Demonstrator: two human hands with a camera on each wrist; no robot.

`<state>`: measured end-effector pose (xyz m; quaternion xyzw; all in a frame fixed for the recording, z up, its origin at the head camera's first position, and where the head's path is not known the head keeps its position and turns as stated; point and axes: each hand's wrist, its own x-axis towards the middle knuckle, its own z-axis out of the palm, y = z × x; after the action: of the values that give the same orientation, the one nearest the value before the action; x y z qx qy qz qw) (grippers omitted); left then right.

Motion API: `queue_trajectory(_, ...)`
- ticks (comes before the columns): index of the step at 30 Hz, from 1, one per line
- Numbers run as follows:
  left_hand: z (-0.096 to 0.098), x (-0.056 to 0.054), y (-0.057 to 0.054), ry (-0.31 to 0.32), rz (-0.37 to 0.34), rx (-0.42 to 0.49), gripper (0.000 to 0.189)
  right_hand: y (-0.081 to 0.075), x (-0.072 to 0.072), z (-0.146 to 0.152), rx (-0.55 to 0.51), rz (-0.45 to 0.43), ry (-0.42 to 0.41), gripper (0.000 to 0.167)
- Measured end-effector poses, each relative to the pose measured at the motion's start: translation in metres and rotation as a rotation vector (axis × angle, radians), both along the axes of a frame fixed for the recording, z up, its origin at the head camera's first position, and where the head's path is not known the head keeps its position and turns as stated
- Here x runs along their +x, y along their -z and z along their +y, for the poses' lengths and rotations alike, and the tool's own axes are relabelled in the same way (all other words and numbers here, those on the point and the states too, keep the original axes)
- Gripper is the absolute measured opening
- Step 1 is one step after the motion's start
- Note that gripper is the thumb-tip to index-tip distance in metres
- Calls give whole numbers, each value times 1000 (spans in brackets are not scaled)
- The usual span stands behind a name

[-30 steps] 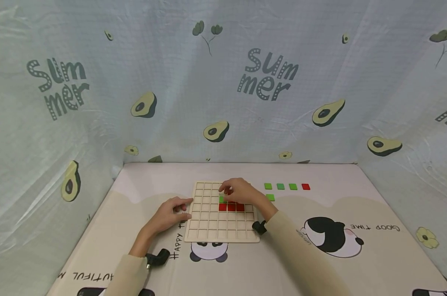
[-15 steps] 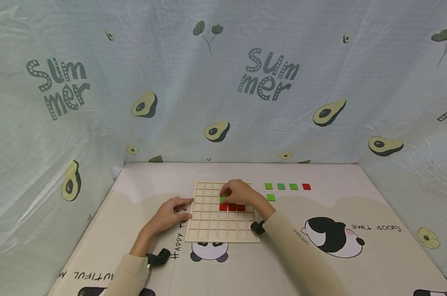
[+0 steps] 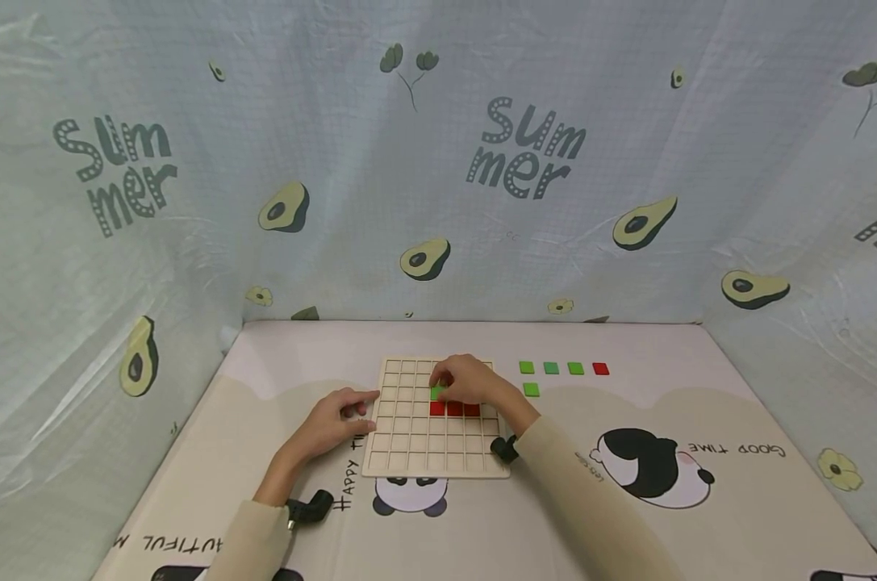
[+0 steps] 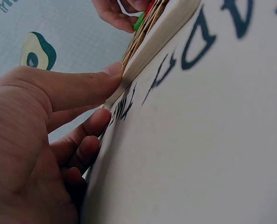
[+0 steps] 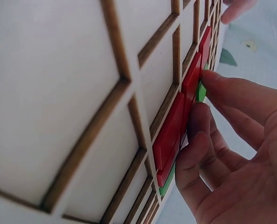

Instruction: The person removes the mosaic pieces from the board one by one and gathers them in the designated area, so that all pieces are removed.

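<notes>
A light wooden grid board (image 3: pixel 402 442) lies on the table. Red tiles (image 3: pixel 454 409) fill a short row of its squares, and a green tile (image 3: pixel 436 394) shows just behind the leftmost red one. My right hand (image 3: pixel 470 379) is over the board, thumb and fingertips pinching this green tile (image 5: pixel 201 92) in the right wrist view; its far side is hidden by the fingers. Another green edge (image 5: pixel 164 189) shows beside the red tiles, lower in that view. My left hand (image 3: pixel 332 420) rests at the board's left edge, thumb and index finger spread along the rim (image 4: pixel 129 79).
Right of the board lie several loose tiles: green ones such as the front tile (image 3: pixel 531 390), a teal-green one (image 3: pixel 550 368), and a red one (image 3: pixel 601 369). The tablecloth (image 3: pixel 598 541) has printed pandas and words. A patterned curtain (image 3: pixel 336 161) stands behind the table.
My right hand has come down slightly, and its fingers have drawn together around the green tile. My left hand stays at the board's edge. The loose tiles have not moved.
</notes>
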<state>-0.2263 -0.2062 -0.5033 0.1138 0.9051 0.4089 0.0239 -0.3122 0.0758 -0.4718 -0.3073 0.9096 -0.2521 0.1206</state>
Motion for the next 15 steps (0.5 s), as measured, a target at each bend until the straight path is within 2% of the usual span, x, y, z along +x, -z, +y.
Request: queue_trajectory(15, 0, 2, 0, 5, 5, -1, 54, -2, 2, 6, -60, -34, -3, 19)
